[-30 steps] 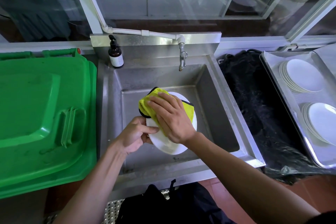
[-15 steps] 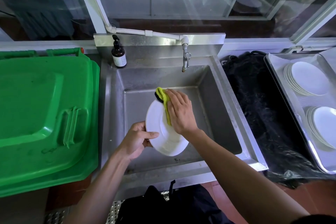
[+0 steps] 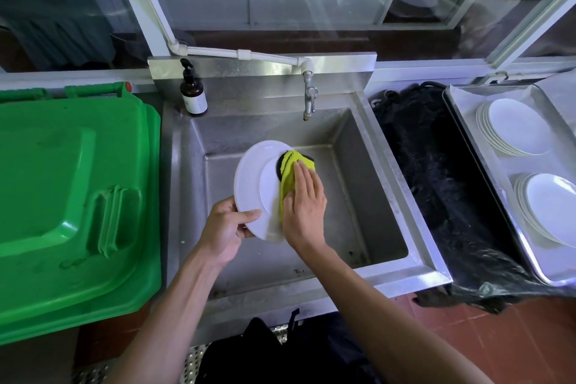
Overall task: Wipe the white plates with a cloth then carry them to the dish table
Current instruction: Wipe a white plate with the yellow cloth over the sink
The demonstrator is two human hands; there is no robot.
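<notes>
Over the steel sink [image 3: 383, 184] I hold a white plate [image 3: 254, 181] tilted on edge, its face turned to the right. My left hand [image 3: 226, 227] grips its lower rim, thumb on the face. My right hand [image 3: 304, 206] presses a yellow-green cloth with a dark edge [image 3: 291, 170] flat against the plate's right side. Two stacks of white plates [image 3: 516, 126] [image 3: 551, 207] lie in a metal tray [image 3: 461, 109] at the far right.
A green bin lid [image 3: 71, 196] fills the left side. A brown pump bottle [image 3: 193, 92] stands at the sink's back left corner, and the tap [image 3: 309, 97] hangs over the basin. Black plastic bagging [image 3: 436, 184] lies between sink and tray.
The plate has turned from nearly flat to steeply tilted and shifted left and up. My right hand with the cloth slid from the plate's top across to its right side.
</notes>
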